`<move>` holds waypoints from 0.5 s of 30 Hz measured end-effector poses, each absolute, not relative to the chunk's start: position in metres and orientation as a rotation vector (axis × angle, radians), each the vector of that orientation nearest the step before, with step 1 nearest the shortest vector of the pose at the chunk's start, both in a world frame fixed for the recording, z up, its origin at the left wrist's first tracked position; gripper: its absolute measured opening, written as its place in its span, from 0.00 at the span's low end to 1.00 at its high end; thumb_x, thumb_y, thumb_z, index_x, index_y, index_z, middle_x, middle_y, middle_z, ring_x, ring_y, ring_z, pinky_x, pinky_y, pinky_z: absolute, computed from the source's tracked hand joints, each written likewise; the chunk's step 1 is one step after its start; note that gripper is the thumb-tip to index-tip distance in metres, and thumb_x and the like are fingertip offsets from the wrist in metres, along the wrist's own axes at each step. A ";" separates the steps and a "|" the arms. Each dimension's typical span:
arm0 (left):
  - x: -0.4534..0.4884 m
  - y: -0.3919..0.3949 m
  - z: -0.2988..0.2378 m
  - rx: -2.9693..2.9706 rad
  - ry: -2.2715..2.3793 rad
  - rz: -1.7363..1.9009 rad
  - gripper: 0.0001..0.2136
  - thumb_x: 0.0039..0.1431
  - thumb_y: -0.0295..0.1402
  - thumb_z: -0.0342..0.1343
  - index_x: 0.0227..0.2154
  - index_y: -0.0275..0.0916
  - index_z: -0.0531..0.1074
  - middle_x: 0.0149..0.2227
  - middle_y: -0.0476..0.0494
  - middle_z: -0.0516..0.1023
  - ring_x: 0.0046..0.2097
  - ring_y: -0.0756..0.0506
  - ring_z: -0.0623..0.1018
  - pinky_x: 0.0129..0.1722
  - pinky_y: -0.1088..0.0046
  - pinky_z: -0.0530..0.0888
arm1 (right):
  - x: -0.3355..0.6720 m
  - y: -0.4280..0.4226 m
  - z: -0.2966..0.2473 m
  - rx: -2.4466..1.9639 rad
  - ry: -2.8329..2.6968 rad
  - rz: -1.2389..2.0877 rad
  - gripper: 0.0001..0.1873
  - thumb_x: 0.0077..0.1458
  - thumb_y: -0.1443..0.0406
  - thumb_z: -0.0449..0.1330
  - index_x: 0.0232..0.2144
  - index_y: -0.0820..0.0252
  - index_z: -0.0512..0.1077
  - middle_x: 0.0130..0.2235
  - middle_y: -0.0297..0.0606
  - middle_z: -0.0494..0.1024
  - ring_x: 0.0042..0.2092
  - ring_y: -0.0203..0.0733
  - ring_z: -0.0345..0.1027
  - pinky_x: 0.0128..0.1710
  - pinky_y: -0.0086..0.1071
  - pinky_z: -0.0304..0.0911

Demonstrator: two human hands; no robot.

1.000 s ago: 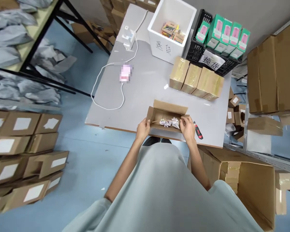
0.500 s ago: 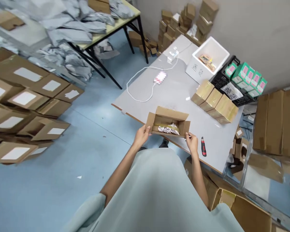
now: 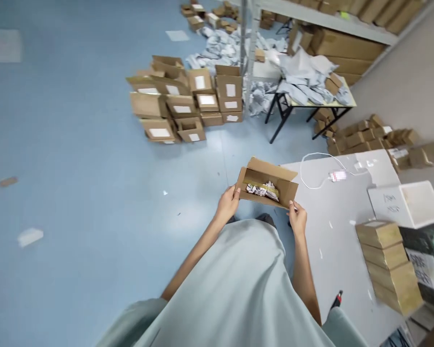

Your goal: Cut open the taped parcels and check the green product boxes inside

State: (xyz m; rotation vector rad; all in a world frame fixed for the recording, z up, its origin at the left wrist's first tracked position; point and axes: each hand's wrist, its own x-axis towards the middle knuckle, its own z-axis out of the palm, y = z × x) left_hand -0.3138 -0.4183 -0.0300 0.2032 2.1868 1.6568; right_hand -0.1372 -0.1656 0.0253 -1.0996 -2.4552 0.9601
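An open cardboard box [image 3: 252, 198] is held in front of my body, its flaps standing up. Crumpled paper [image 3: 263, 190] with a strip of yellowish tape lies inside it. My left hand [image 3: 228, 205] grips the box's left end, thumb on the side wall. At the near right corner, my right hand [image 3: 297, 218] pinches the cardboard edge between thumb and fingers. The box is above the floor, just left of the grey table [image 3: 332, 231]. A red and black utility knife [image 3: 336, 300] lies on that table, partly hidden by my sleeve.
Stacked open boxes with white labels [image 3: 183, 110] stand on the floor ahead. Taped boxes [image 3: 388, 265], a white foam box [image 3: 401, 205] and a white cable [image 3: 305, 178] are on the table. Beyond stands a small table [image 3: 298, 103] with grey bags. Paper scraps dot the floor.
My view and body have turned left. The box, held in both hands, has moved from over the table's edge to over the floor beside it. Both grips look the same.
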 end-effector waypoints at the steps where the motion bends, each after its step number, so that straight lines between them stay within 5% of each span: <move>1: -0.322 -0.438 -0.035 0.147 2.199 1.698 0.19 0.79 0.50 0.56 0.54 0.43 0.84 0.51 0.37 0.87 0.54 0.35 0.86 0.59 0.53 0.86 | -0.159 -0.178 0.025 -1.076 -2.495 0.990 0.51 0.70 0.26 0.47 0.45 0.63 0.88 0.39 0.50 0.90 0.34 0.54 0.84 0.36 0.42 0.81; 15: -0.496 -0.581 -0.098 -0.578 2.020 1.927 0.27 0.77 0.52 0.56 0.67 0.39 0.78 0.66 0.31 0.82 0.65 0.32 0.83 0.63 0.45 0.87 | -0.469 -0.269 -0.018 -0.564 -3.072 1.006 0.36 0.80 0.42 0.49 0.45 0.59 0.88 0.43 0.50 0.90 0.41 0.53 0.84 0.43 0.36 0.70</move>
